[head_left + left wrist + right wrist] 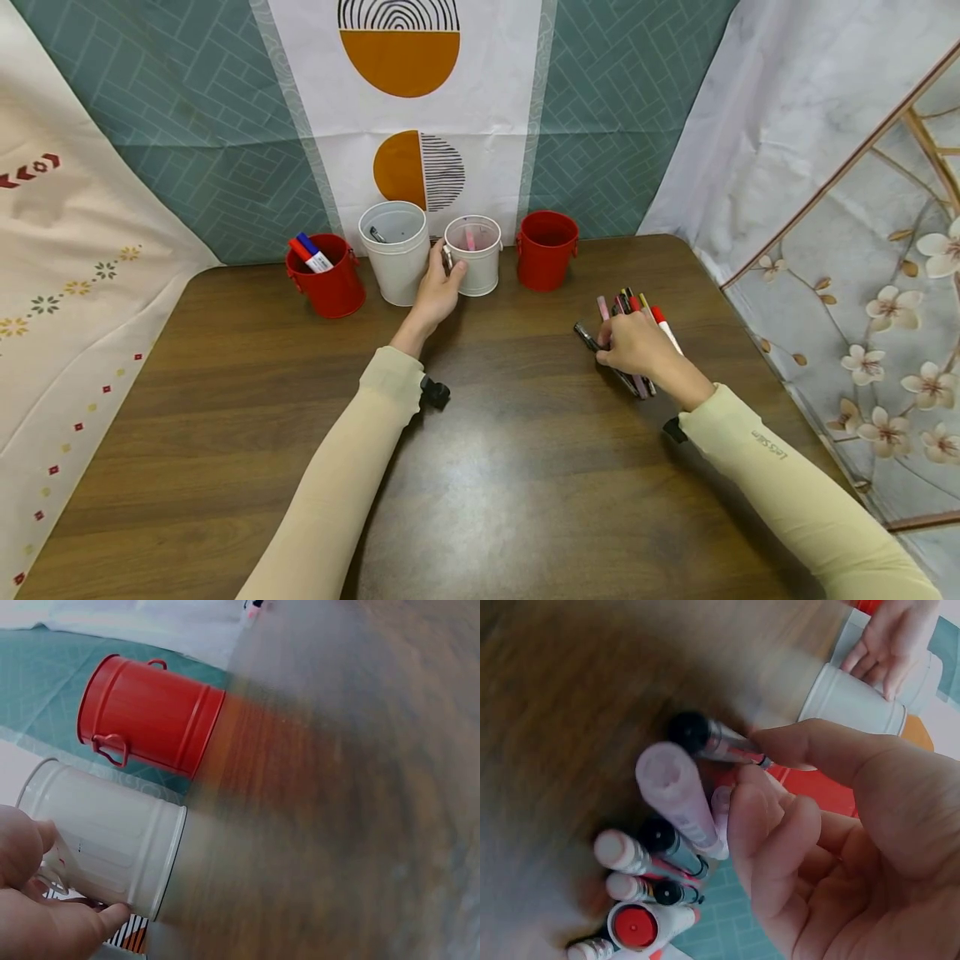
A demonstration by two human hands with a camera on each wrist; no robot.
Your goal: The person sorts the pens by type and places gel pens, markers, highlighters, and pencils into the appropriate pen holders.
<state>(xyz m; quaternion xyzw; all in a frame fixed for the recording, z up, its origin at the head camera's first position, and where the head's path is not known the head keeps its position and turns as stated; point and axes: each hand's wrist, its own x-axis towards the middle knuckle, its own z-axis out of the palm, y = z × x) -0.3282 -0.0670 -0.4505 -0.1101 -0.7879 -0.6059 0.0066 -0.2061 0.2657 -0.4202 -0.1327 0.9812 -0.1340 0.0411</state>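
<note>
Right hand (637,342): pinching a black-ended pen (717,741). Left hand (438,290): unclenched, touching the small white bucket (482,268) at the pen's ten o'clock, head view.

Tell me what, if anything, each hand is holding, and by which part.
The left hand grips the smaller white bucket by its left side. The right hand pinches a black-ended pen, seemingly near its middle.
</note>
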